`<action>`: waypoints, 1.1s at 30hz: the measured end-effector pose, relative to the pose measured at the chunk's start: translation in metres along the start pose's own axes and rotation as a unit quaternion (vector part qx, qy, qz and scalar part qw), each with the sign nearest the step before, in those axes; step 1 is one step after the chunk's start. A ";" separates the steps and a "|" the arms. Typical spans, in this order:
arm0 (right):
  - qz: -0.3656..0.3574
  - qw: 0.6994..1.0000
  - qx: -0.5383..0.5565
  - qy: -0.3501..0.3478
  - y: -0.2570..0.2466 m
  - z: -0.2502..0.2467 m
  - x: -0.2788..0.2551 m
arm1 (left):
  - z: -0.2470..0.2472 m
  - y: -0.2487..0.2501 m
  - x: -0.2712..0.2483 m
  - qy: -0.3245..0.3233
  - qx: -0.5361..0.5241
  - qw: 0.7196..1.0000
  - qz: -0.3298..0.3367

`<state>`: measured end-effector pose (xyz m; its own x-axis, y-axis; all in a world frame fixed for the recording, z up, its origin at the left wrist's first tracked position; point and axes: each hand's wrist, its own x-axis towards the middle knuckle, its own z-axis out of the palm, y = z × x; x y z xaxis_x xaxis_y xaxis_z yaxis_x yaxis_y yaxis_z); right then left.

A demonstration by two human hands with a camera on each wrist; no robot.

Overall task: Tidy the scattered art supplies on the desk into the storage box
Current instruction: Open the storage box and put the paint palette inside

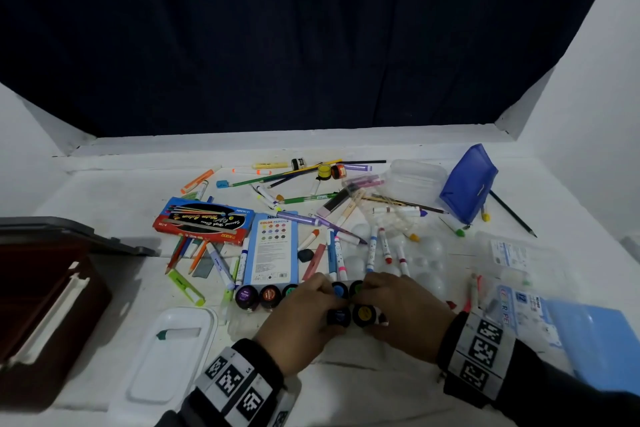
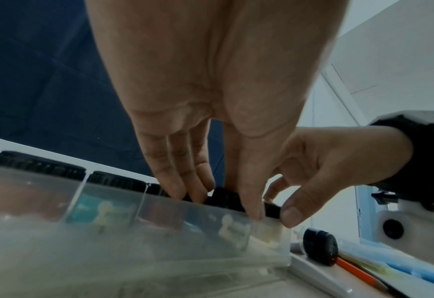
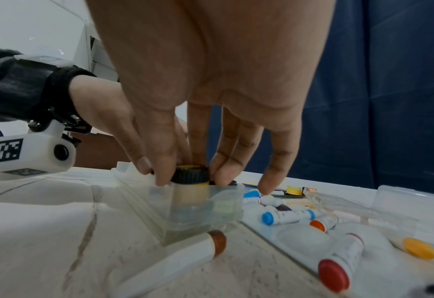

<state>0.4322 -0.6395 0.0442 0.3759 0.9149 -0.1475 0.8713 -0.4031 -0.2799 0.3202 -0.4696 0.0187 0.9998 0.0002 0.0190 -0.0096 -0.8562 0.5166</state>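
Note:
A clear plastic tray (image 3: 218,213) of black-capped paint jars lies at the desk's front middle. My left hand (image 1: 327,303) pinches the dark blue jar (image 1: 338,318) by its cap (image 2: 223,196), fingers behind and thumb in front. My right hand (image 1: 369,300) pinches the yellow jar (image 1: 364,315) beside it; its thumb and fingers close on the ribbed cap (image 3: 190,174). Purple (image 1: 246,295), brown (image 1: 269,295) and green (image 1: 290,289) jars stand in the tray's left cells. The dark brown storage box (image 1: 41,291) stands open at the left edge.
A white lidded case (image 1: 166,357) lies between the box and the tray. Markers (image 1: 372,250), pencils, a colour pencil pack (image 1: 275,246) and a watercolour box (image 1: 204,220) are scattered behind. A blue pouch (image 1: 467,184) stands at the back right, a blue packet (image 1: 595,333) at the front right.

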 end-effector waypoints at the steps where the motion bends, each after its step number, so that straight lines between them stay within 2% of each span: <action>1: 0.002 1.000 -0.007 -0.005 -0.001 -0.003 0.001 | 0.000 0.001 0.001 -0.007 0.009 1.000 -0.003; 7: 0.026 0.997 -0.033 -0.060 -0.008 -0.012 0.009 | -0.008 0.005 0.006 -0.028 0.045 0.998 -0.022; 12: 0.075 0.989 -0.104 -0.069 -0.007 -0.016 0.018 | -0.014 0.011 0.005 -0.031 0.063 0.997 -0.026; 16: 0.091 0.988 -0.107 -0.069 -0.009 -0.018 0.025 | -0.015 0.013 0.009 -0.043 0.081 0.995 -0.036; 24: 0.043 0.987 -0.130 -0.088 -0.007 -0.022 0.026 | -0.018 0.008 0.013 -0.064 0.085 0.994 -0.036; 29: 0.045 0.991 -0.074 -0.100 0.004 -0.025 0.022 | -0.017 0.004 0.009 -0.059 0.116 0.991 -0.016; 33: 0.061 0.995 -0.008 -0.081 0.011 -0.024 0.020 | -0.019 -0.006 0.007 -0.053 0.121 0.991 -0.015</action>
<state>0.4566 -0.6250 0.0609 0.4247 0.8425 -0.3315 0.8278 -0.5096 -0.2346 0.3271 -0.4548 0.0318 0.9958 -0.0167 -0.0906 0.0108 -0.9554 0.2950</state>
